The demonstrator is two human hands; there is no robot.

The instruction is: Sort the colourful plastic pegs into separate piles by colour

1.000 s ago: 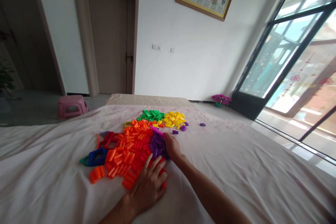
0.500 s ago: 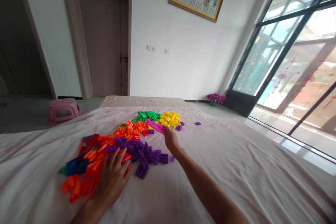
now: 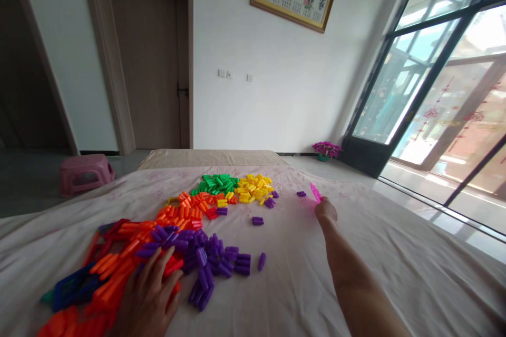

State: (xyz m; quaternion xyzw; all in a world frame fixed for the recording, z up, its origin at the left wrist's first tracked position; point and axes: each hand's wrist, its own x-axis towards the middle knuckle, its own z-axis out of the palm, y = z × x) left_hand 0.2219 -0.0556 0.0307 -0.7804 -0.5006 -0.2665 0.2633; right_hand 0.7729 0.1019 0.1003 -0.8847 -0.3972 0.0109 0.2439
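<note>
At the right, my right hand [image 3: 327,211] is closed on one end of a bright pink flat plastic piece [image 3: 315,192], held tilted above the sheet. My left hand [image 3: 152,284] lies over the near heap with its fingers stretched and slightly apart, touching red blocks [image 3: 173,263]. Just beyond its fingertips spreads a pile of purple plastic blocks [image 3: 213,254]. Orange blocks [image 3: 106,287] run along its left side, partly blurred. The palm hides some pieces beneath it.
Farther back lie green blocks [image 3: 218,184], yellow blocks [image 3: 253,188] and more orange blocks [image 3: 182,211]. Loose purple blocks [image 3: 258,220] dot the wrinkled sheet [image 3: 284,289]. Blue frame-like pieces [image 3: 75,287] sit at the left. A pink stool [image 3: 85,174] stands on the floor.
My right hand has swung right with the pink piece, away from the coloured piles. My left hand stays on the near heap, and the view has shifted slightly.
</note>
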